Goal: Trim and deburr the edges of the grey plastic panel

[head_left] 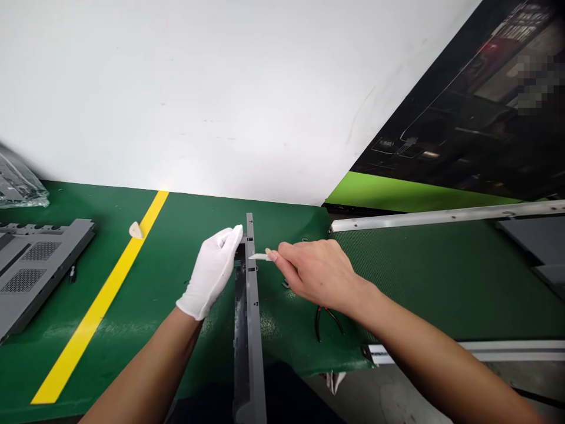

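Note:
My left hand [213,268], in a white glove, is closed around the far part of a long grey plastic frame [253,324]. The frame stands on its edge, with its near end running out of view at the bottom. A slim knife [259,257] with a pale blade is in my right hand [318,271], which is bare and closed. Its blade points left, with the tip at the frame's narrow face near small slots; whether it touches cannot be made out. Most of the knife's handle is hidden in my fist. Below my right hand lie pliers [326,323] with dark handles.
Yellow tape [101,300] crosses the green table [176,353], with a small beige piece [136,230] on it. A grey vented panel [48,259] and a plastic-wrapped part [20,179] lie left. A conveyor belt [432,277] with metal rails adjoins right; a white wall [198,100] rises behind.

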`<state>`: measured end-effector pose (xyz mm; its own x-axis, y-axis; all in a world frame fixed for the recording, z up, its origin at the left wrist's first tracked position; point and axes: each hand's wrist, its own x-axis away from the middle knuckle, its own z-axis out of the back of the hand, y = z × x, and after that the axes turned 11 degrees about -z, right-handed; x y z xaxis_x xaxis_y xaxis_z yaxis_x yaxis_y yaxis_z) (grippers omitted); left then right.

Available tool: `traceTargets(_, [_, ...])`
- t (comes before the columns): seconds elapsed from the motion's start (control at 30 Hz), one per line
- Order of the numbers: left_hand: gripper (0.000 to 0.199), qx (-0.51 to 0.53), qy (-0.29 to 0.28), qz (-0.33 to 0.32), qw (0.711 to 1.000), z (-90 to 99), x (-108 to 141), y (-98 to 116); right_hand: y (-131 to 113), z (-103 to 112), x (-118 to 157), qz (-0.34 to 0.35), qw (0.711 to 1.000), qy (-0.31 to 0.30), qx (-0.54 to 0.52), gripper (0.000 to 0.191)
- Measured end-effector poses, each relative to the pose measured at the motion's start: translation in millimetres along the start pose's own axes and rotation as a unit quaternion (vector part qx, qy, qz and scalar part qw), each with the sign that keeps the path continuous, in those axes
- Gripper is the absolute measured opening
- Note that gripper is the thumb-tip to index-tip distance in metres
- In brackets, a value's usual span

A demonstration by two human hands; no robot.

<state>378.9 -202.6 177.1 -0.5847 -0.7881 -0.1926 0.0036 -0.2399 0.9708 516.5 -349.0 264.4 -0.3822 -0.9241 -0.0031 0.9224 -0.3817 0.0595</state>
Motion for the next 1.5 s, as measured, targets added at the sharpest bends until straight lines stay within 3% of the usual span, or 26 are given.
traceTargets(0.33, [0.039,0.01,-0.006,0.018,1.0,-1.2,0.3,1.3,5.1,-7.4,-19.0,-0.019,1.0,0.009,0.009,0.054])
traceTargets(1.5, [0.04,-0.001,-0.004,0.017,1.0,-3.0,0.2,6.2,6.7,1.9,-6.4,0.021,0.997,0.013,0.076,0.056])
